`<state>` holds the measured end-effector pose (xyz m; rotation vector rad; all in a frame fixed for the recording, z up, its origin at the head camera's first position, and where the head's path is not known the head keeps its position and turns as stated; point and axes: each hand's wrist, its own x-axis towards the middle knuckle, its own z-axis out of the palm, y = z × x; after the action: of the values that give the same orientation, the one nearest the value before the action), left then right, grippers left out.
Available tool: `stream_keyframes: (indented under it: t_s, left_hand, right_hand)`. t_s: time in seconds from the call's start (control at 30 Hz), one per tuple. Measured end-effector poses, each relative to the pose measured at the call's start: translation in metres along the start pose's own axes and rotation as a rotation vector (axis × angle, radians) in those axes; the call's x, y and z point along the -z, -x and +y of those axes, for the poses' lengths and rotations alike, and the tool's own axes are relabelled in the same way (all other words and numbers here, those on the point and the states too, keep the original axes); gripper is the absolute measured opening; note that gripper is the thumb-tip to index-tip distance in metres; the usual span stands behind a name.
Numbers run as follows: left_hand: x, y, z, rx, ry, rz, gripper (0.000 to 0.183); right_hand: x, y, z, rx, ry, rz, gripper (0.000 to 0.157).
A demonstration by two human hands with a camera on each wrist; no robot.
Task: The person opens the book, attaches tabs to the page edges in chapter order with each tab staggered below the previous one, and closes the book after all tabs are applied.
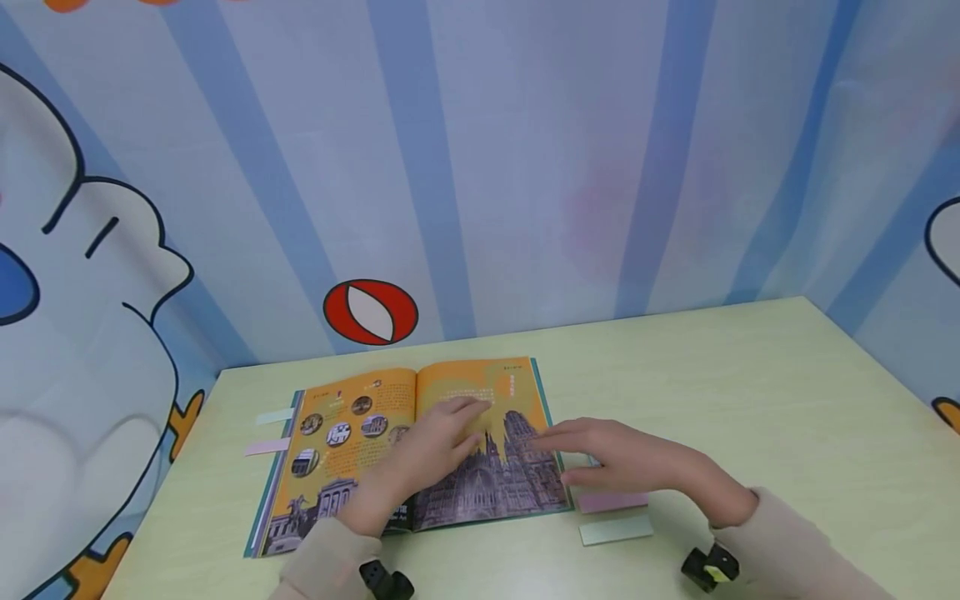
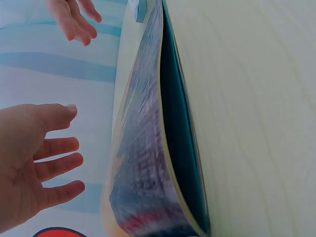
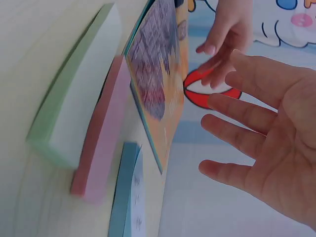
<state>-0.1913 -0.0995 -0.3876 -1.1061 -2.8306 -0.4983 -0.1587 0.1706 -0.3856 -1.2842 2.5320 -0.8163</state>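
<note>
An open book point(image 1: 487, 492) with orange pages, pictures of buildings and small round photos lies on the table. Over its right page hovers my left hand point(image 1: 427, 454), fingers spread and holding nothing; the left wrist view shows a gap between that hand point(image 2: 29, 163) and the page. My right hand point(image 1: 626, 457), also spread and without anything in it, is above the book's right edge. Below it are a pink sticky-note pad point(image 3: 106, 133), a pale green pad point(image 3: 74, 94) and a blue pad point(image 3: 126, 192). In the head view the right hand mostly hides the blue pad.
A whitish paper tab point(image 1: 275, 416) and a pink tab point(image 1: 267, 447) stick out from the book's left side. The pale wooden table point(image 1: 720, 375) extends to the right. Behind it hangs a blue striped cartoon backdrop point(image 1: 525, 167).
</note>
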Motion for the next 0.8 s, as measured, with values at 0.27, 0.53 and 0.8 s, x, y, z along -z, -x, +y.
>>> stream_keyframes:
  t_s: [0.27, 0.53, 0.8]
  left_hand:
    - [-0.009, -0.002, 0.008, -0.016, 0.019, -0.010, 0.040]
    - [-0.015, -0.010, 0.021, -0.031, 0.053, -0.083, 0.041]
    - [-0.025, -0.023, 0.033, -0.082, 0.025, -0.100, 0.041]
  right_hand:
    - [0.008, 0.030, 0.016, -0.096, 0.013, 0.062, 0.045]
    - [0.012, 0.050, 0.037, -0.135, 0.038, 0.137, 0.050]
    - [0.013, 0.063, 0.057, -0.172, -0.008, 0.149, 0.053]
